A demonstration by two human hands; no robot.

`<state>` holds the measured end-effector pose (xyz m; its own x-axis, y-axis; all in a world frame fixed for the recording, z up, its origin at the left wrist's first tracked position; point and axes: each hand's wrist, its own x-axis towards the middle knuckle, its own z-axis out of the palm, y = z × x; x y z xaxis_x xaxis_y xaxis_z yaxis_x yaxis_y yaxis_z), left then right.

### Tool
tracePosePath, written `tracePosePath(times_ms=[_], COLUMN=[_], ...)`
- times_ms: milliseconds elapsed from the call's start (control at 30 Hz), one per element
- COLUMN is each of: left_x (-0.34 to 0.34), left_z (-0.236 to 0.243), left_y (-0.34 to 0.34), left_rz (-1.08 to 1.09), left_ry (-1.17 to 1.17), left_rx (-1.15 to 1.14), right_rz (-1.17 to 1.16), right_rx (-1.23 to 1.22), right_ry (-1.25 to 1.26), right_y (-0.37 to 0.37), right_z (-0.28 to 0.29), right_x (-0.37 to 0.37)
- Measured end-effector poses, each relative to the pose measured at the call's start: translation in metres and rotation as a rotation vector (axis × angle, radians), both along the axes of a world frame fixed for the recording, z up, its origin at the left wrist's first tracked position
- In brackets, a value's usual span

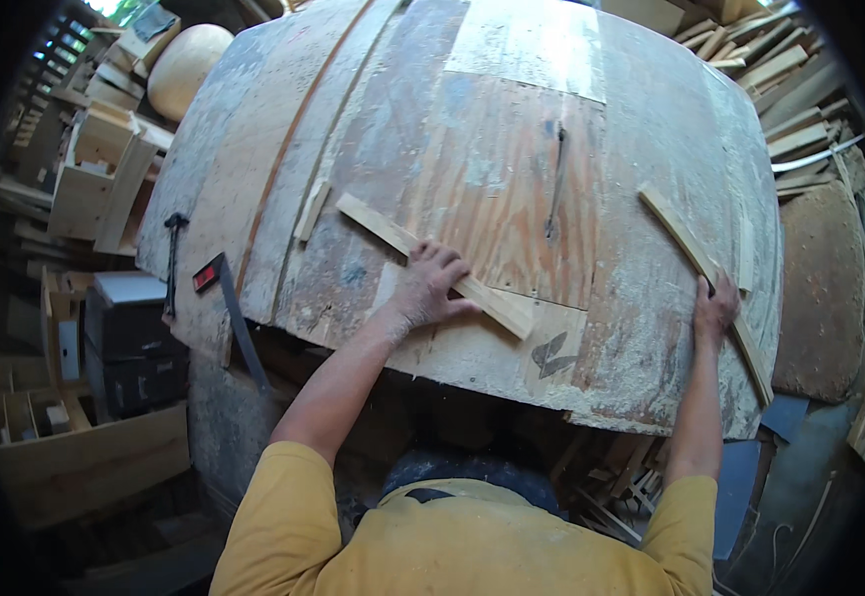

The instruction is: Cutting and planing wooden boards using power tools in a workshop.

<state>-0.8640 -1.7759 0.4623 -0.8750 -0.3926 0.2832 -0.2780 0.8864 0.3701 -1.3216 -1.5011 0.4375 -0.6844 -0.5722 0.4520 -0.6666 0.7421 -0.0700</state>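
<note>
My left hand (pixel 434 286) is closed over a pale wooden strip (pixel 378 225) that lies slanted on the worktable (pixel 353 129), its near end reaching toward the table's front edge. Farther right, my right hand (pixel 715 306) grips a second, longer wooden strip (pixel 673 226), also slanted, with its lower end at the table's right front corner. Something small and dark shows by the right index finger; I cannot tell what it is. Beside the left strip's far end rests a short wooden piece (pixel 312 211).
A try square (pixel 242 333) with a red-marked stock overhangs the table's left front edge, near a dark metal tool (pixel 173 260). Wooden boxes (pixel 94 169) and dark cases (pixel 134 333) stand at left. Stacked timber offcuts (pixel 785 74) fill the far right. A thin dark slit or rod (pixel 556 184) marks the tabletop.
</note>
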Motion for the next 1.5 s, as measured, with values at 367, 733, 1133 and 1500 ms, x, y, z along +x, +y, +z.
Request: tracePosePath(times_ms=[367,733,1133,1500], left_x=[0.067,0.115,0.136,0.144], left_z=[0.026,0.001,0.007,0.014], left_y=[0.102,0.177,0.169,0.187], left_rz=[-0.330,0.759,0.808,1.024], left_ry=[0.036,0.331,0.646,0.387], left_rx=[0.177,1.440,1.633,1.567], right_rz=[0.603,0.679,0.152,-0.606], right_rx=[-0.138,0.032,-0.151,-1.460], right_ry=[-1.982,-1.187,-1.602,-1.600], right_y=[0.047,0.040,0.113,0.266], right_z=[0.066,0.059,-0.023,-0.237], right_x=[0.325,0.442,0.364,0.108])
